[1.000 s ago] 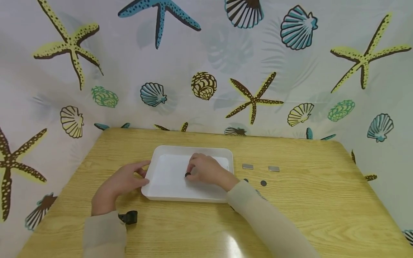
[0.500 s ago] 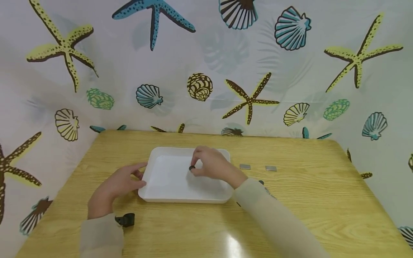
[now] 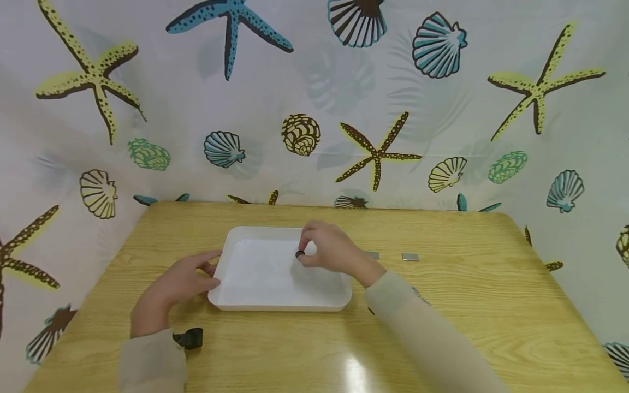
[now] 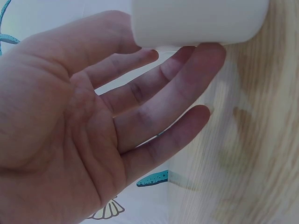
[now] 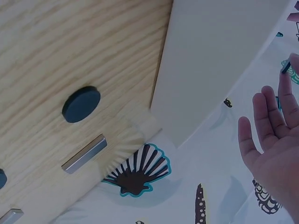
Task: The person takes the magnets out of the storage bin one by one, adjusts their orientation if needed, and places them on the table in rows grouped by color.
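Note:
A shallow white rectangular tray [image 3: 260,275] sits on the wooden table. My right hand [image 3: 330,248] is over the tray's right half, pinching a small black disc [image 3: 300,254] between thumb and fingertip, with a shadow on the tray below. The right wrist view shows this disc [image 5: 286,66] nearly edge-on, while the other fingers are extended. At the tray's left wall is my left hand [image 3: 183,281], thumb and index finger touching the outside. In the left wrist view, its loosely bent fingers [image 4: 145,114] lie along the tray's corner [image 4: 201,23].
Two small silver metal bars lie right of the tray, the farther-right bar [image 3: 410,257] in full view. A dark round disc [image 5: 81,104] lies on the table near a bar [image 5: 85,154]. My right sleeve [image 3: 417,316] hides part of that area. Patterned cloth [image 3: 275,180] stands behind the table.
My right hand has moved back and to the right over the tray, raising the pinched disc. My left hand keeps its place at the tray's left wall. The head view has shifted slightly.

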`<action>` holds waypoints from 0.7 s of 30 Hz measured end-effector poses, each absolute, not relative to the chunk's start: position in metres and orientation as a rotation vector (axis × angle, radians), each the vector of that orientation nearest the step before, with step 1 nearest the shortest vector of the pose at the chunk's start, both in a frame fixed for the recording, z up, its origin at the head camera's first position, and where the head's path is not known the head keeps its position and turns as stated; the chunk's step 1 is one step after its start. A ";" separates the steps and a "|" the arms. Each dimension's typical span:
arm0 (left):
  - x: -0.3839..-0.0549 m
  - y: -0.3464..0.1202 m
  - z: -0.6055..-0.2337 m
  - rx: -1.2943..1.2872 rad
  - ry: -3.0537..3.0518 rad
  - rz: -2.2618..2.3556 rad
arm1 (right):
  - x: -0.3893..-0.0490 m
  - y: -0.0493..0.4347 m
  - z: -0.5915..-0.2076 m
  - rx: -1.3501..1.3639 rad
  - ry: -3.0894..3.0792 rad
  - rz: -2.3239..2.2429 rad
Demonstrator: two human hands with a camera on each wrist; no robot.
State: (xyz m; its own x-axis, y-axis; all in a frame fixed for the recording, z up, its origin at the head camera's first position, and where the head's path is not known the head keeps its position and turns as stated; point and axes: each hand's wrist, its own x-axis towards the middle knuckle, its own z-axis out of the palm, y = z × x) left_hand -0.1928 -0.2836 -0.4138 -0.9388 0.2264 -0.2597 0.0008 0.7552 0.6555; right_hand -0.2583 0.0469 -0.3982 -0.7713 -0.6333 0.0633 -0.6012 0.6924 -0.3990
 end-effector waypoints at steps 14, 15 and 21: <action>-0.194 -0.287 -0.415 0.154 2.623 0.970 | -0.262 0.074 -0.399 -0.930 2.865 -0.652; -0.194 -0.286 -0.415 0.156 2.620 0.978 | -0.262 0.076 -0.399 -0.931 2.872 -0.651; -0.195 -0.284 -0.416 0.173 2.614 1.007 | -0.260 0.089 -0.400 -0.906 2.907 -0.632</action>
State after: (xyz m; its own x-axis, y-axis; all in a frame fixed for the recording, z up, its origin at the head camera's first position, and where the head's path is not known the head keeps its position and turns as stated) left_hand -0.1947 -0.2843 -0.4162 -0.9370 0.2295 -0.2635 -0.0066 0.7424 0.6699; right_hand -0.2605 0.0891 -0.3995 -0.8296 -0.5513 0.0885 -0.5382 0.7475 -0.3893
